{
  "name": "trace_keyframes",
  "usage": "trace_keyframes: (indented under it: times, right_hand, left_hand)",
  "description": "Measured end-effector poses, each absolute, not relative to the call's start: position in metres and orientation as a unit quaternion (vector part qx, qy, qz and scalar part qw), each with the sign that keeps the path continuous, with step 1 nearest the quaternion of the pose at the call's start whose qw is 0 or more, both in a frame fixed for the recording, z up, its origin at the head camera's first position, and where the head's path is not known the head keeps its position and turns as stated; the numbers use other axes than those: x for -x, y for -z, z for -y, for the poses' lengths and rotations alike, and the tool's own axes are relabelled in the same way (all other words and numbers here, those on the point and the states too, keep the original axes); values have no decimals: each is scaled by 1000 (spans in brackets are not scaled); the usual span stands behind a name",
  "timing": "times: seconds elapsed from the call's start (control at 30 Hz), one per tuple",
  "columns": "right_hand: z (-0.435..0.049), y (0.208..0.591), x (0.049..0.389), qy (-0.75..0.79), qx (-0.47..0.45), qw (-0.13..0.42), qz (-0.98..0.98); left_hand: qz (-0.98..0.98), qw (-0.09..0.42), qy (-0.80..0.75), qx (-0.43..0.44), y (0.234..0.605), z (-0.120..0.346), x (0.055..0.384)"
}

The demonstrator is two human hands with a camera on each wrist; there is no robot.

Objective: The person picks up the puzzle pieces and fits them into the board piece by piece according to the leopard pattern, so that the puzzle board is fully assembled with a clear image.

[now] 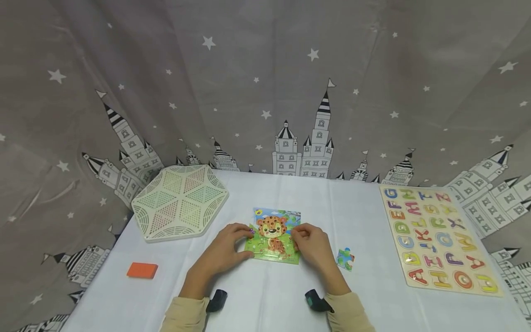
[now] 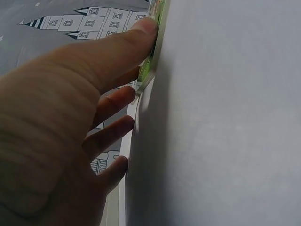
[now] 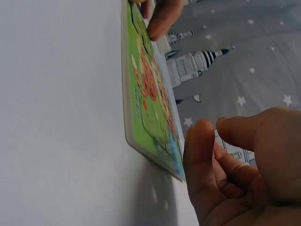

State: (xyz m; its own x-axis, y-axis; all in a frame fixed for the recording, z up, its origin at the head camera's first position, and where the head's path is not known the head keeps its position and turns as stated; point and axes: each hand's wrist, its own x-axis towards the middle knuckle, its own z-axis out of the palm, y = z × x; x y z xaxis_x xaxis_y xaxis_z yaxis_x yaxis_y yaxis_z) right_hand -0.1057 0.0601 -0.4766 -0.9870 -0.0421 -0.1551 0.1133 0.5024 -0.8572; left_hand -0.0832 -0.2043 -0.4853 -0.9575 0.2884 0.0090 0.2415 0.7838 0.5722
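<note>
A jigsaw puzzle board (image 1: 271, 253) with a spotted cub on green grass lies flat at the middle of the table. At its left edge is my left hand (image 1: 226, 249), thumb by the near corner, fingers spread and reaching along that side. My right hand (image 1: 313, 244) is at the right edge, its fingers loosely bent. In the right wrist view, the thumb and index finger of that right hand (image 3: 230, 169) come close together with a small gap, and nothing shows between them. A loose jigsaw piece (image 1: 345, 259) lies on the table right of my right hand.
An orange-red block (image 1: 142, 270) lies at the left. Behind it is a cream hexagonal board (image 1: 182, 203) with coloured star patterns. A wooden alphabet board (image 1: 441, 240) lies at the right. A grey curtain (image 1: 249, 83) with castles and stars hangs behind the white table (image 1: 249, 304).
</note>
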Motion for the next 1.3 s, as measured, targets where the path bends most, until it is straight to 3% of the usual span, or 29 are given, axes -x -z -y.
trace_keyframes:
  times: [0.4,0.63,0.87,1.3]
  right_hand:
    - [-92,466,110,482,-29,70,-873]
    - [-158,453,103,406,-18,83,-910]
    - [-208,464,91,356,17,132,-925]
    - [-198,466,86,295,43,135,-945]
  left_hand:
    - [-939,46,-306,-147,488,199,85]
    - [-936,37,-305,-171,490,197,86]
    - [-936,19,-294,-191,499,198,83]
    - [-935,14,-302,-184,500,197,84]
